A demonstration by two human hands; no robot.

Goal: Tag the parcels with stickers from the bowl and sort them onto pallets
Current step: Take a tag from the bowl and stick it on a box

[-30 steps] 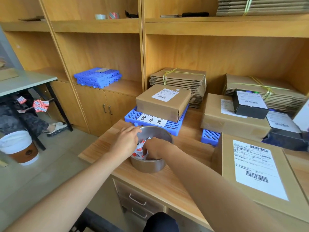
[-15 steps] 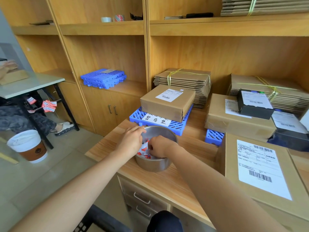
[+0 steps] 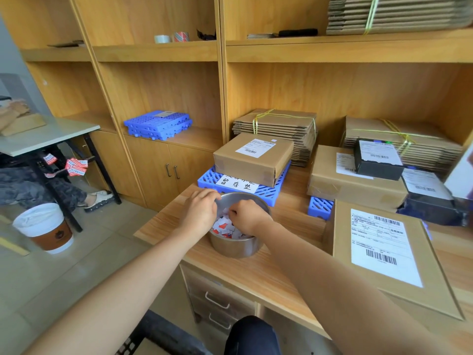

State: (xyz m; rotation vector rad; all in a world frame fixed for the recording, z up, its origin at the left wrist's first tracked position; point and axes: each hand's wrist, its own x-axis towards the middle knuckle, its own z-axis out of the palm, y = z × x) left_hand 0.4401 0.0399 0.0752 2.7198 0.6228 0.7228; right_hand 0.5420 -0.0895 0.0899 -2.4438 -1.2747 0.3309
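Two hands meet at the bowl, near the desk edge. Our left hand curls its fingers over the rim at the bowl's 10 o'clock, and we read that as steadying it. Our right hand is knuckles up, fingers bunched down into the stickers. Whether it has one pinched we cannot tell, since the tips are hidden.

The stickers are a loose red and white heap inside the bowl, right under the right hand. The nearest parcel lies flat at 3 o'clock from the bowl, label up, long axis roughly 12 to 6. The right hand is the nearer one and nothing sits between.

At 12 o'clock, just beyond the bowl, a labelled pallet already carries a small parcel. At 2 o'clock a second pallet is mostly buried under a wide parcel with a black box on top, so we judge there's little free room there. Tied cardboard bundles line the back.
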